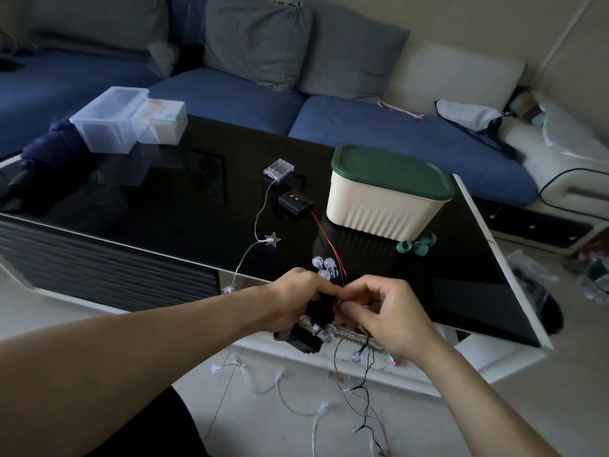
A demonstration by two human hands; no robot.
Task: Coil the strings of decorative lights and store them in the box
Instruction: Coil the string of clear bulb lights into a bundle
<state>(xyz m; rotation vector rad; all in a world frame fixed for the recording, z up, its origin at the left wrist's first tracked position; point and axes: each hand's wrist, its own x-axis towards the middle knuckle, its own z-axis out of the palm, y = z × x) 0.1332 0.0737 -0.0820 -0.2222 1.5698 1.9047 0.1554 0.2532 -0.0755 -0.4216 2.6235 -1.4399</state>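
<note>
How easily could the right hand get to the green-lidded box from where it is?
Probably yes, once freed. The right hand is pinching the dark light string near the left hand. The box stands just beyond it on the table, with only green rolls near its base.

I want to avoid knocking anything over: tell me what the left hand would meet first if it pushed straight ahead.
Probably the clear round bulbs just beyond the left hand's knuckles, then the red wire. Depth is uncertain.
</note>
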